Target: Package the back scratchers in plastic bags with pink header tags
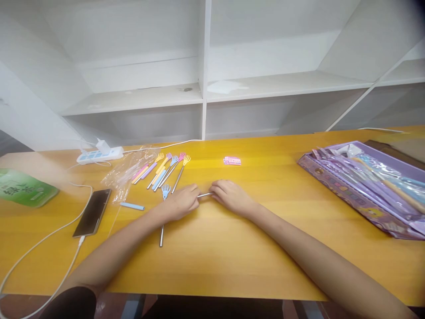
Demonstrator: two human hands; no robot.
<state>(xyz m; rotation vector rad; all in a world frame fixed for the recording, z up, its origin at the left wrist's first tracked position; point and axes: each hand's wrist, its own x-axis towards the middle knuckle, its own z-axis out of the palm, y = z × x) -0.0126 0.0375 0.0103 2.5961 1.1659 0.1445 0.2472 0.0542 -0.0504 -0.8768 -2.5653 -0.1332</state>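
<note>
My left hand (182, 203) and my right hand (233, 196) are closed on a thin metal rod (205, 195), which spans the small gap between them. Both ends of the rod are hidden in the fingers. A blue hand-shaped back scratcher (166, 191) lies under my left wrist, its metal shaft coming out below. Left of it rests a loose blue tube (132, 206). Beyond my left hand, several back scratchers (179, 175) with yellow, purple, blue and pink heads lie in a row. Small pink cards (232, 161) sit beyond my right hand.
Crumpled clear plastic (124, 175) lies beside the scratchers. At left are a phone (92, 213) on a white cable, a white power strip (100, 154) and a green package (28, 188). A purple box (348, 204) of wrapped items stands at right. White shelving (204, 95) rises behind.
</note>
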